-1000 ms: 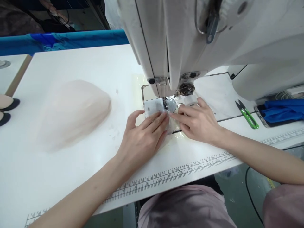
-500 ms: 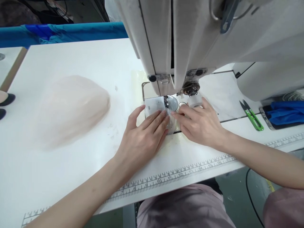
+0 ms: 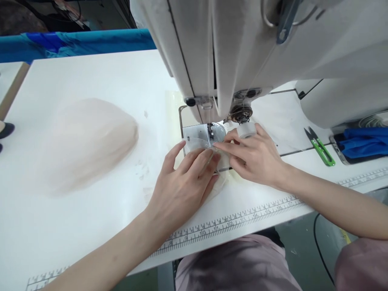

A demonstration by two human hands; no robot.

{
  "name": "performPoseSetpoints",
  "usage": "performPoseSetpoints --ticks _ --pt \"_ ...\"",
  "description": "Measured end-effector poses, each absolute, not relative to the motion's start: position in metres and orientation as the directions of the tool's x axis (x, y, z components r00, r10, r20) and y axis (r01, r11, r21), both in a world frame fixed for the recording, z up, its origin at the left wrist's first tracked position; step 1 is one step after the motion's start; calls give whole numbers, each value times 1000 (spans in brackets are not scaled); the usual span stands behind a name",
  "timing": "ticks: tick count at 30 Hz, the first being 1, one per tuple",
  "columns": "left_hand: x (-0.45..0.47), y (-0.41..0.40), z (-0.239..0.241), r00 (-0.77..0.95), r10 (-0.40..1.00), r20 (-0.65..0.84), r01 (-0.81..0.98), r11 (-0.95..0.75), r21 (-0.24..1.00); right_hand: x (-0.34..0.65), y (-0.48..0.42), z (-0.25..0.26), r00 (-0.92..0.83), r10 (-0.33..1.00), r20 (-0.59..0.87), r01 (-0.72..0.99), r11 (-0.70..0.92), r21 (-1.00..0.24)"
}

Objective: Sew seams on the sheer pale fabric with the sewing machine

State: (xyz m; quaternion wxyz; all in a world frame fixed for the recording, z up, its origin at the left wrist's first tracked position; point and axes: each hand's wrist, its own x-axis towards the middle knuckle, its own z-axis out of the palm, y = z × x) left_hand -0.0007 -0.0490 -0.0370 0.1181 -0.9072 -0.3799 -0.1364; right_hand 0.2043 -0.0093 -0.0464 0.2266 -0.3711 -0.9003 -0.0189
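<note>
A small piece of sheer, whitish fabric (image 3: 222, 184) lies over the needle plate, partly hidden by my fingers. My left hand (image 3: 186, 176) holds it in front of the presser foot (image 3: 210, 130), fingers bent onto the cloth and thumb stretched out to the left. From the other side my right hand (image 3: 256, 155) has its index fingertip close to the foot, against the fabric's edge; its thumb is tucked underneath. A white knob (image 3: 246, 129) of the sewing machine (image 3: 194, 52) sits just above the right knuckles.
Left on the white table (image 3: 91, 226) rests a heap of sheer beige fabric (image 3: 91, 145). Green-handled thread snips (image 3: 321, 149), a phone (image 3: 338, 150) and blue cloth (image 3: 365, 142) lie at the right. A printed ruler (image 3: 209, 234) runs along the front edge.
My left fingers, flat before, are now more bent and drawn slightly toward me. More of the sheer fabric shows around them. The right index finger has stretched a little farther left.
</note>
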Motion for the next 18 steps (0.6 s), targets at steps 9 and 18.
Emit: performPoseSetpoints --ticks 9,18 --pt "2 -51 -38 710 605 359 689 -701 -182 194 -4 -43 -558 804 207 655 580 -484" --pt "1 -51 -37 723 593 354 677 -711 -191 193 0 -38 -548 827 125 648 514 -562"
